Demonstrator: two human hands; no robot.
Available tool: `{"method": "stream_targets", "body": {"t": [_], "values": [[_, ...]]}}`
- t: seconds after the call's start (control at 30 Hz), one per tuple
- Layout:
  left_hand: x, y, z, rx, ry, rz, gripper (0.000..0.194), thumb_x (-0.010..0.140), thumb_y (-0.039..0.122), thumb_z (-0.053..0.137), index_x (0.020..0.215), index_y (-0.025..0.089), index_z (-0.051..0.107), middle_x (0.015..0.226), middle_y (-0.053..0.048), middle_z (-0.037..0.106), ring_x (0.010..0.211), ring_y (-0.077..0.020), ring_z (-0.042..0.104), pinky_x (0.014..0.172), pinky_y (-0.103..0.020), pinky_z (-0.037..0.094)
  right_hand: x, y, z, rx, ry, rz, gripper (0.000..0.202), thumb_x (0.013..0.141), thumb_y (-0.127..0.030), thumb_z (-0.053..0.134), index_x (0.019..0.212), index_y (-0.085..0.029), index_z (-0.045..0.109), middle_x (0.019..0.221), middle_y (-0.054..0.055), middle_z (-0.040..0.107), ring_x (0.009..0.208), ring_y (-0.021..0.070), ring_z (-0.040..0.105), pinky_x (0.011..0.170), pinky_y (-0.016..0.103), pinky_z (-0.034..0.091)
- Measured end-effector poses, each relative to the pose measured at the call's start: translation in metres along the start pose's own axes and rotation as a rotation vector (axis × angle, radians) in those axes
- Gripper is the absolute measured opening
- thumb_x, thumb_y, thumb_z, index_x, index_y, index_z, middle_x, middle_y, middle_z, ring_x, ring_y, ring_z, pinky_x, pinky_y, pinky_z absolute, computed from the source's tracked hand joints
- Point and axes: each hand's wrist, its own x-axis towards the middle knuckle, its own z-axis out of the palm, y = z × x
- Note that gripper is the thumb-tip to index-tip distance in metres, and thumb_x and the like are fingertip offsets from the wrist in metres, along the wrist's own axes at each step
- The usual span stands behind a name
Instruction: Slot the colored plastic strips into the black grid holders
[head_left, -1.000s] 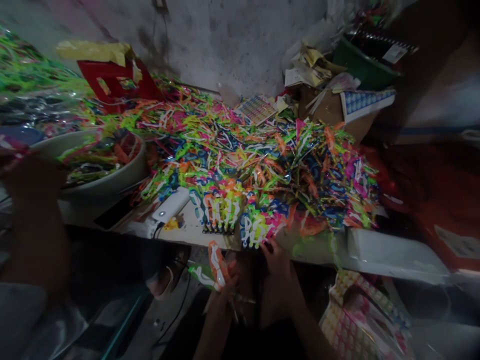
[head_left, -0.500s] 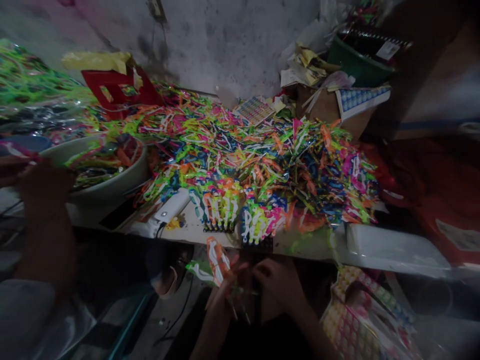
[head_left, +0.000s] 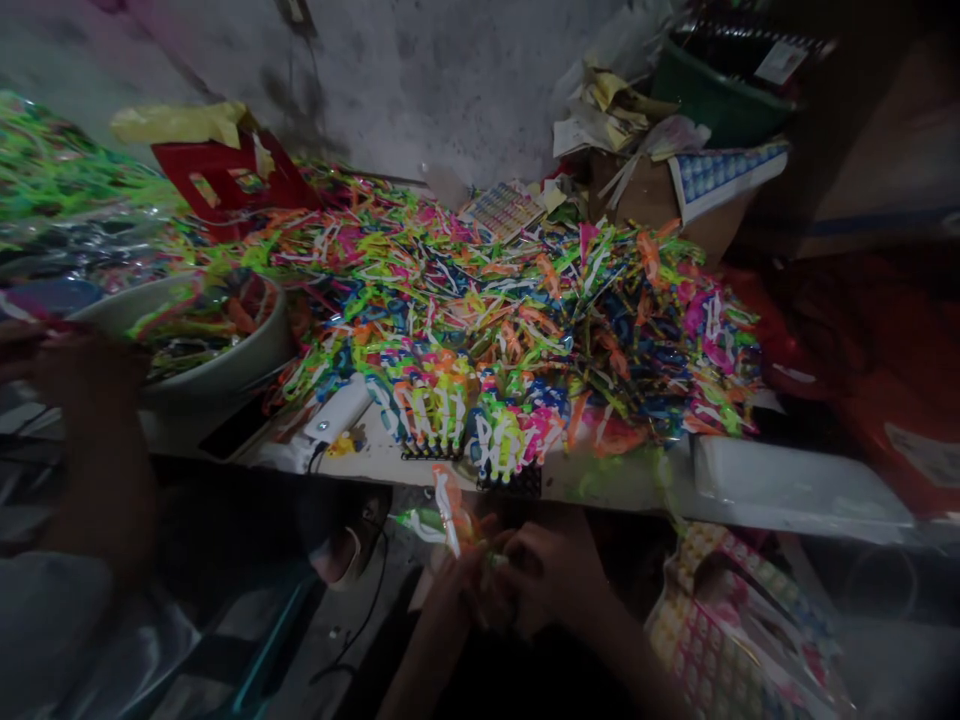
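Below the table's front edge, my left hand [head_left: 459, 590] is closed around small plastic pieces. An orange-and-white plastic piece [head_left: 448, 510] sticks up from it, and a green-and-white plastic piece [head_left: 421, 523] points out to the left. My right hand [head_left: 544, 570] is close against the left one, its fingers bent together at the left hand's fingertips; what they pinch is too dark to name. Just beyond the hands, bunches of colourful plastic pieces stand in two black racks, the left rack [head_left: 431, 455] and the right rack [head_left: 517, 485].
A large heap of bright plastic pieces [head_left: 480, 290] covers the table. To the left are a white bowl [head_left: 277, 340], a white power bank [head_left: 337, 410] and another person's arm [head_left: 97, 430]. A red crate [head_left: 247, 180] stands behind; a white block [head_left: 795, 490] lies at right.
My right hand has moved left to meet my left hand. The orange-and-white piece has turned more upright and shifted right. The view has shifted slightly.
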Motion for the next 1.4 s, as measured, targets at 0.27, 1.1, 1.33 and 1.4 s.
{"method": "stream_targets", "body": {"t": [0.27, 1.1, 1.33, 1.4], "values": [[-0.002, -0.001, 0.001, 0.158, 0.124, 0.083, 0.054, 0.051, 0.045, 0.082, 0.094, 0.014, 0.069, 0.065, -0.002, 0.065, 0.050, -0.0090, 0.052, 0.040, -0.017, 0.034, -0.001, 0.020, -0.005, 0.025, -0.048, -0.017, 0.020, 0.077, -0.040, 0.068, 0.087, -0.023, 0.069, 0.082, 0.000, 0.066, 0.080, 0.0153, 0.058, 0.071, 0.023, 0.041], [-0.002, -0.003, 0.018, 0.335, 0.200, 0.223, 0.052, 0.052, 0.057, 0.078, 0.075, 0.015, 0.059, 0.040, 0.009, 0.044, 0.033, -0.0041, 0.033, 0.034, -0.017, 0.023, -0.004, 0.030, 0.011, 0.227, 0.096, 0.053, 0.019, 0.083, -0.034, 0.060, 0.095, -0.022, 0.065, 0.088, 0.002, 0.069, 0.083, 0.0178, 0.064, 0.075, 0.028, 0.048], [-0.002, -0.003, 0.023, 0.360, 0.254, 0.232, 0.053, 0.047, 0.059, 0.078, 0.063, 0.016, 0.052, 0.038, 0.009, 0.042, 0.035, -0.0042, 0.036, 0.035, -0.015, 0.023, -0.005, 0.032, 0.010, -0.037, 0.121, -0.120, 0.009, 0.085, -0.023, 0.057, 0.093, -0.021, 0.061, 0.092, 0.003, 0.063, 0.085, 0.0165, 0.062, 0.075, 0.026, 0.047], [-0.003, -0.005, 0.021, 0.370, 0.269, 0.235, 0.053, 0.047, 0.061, 0.077, 0.061, 0.017, 0.050, 0.038, 0.009, 0.042, 0.035, -0.0044, 0.037, 0.037, -0.015, 0.025, -0.005, 0.031, 0.009, -0.114, 0.090, -0.159, 0.010, 0.088, -0.023, 0.053, 0.095, -0.022, 0.061, 0.092, 0.003, 0.063, 0.086, 0.0160, 0.061, 0.077, 0.025, 0.046]]}}
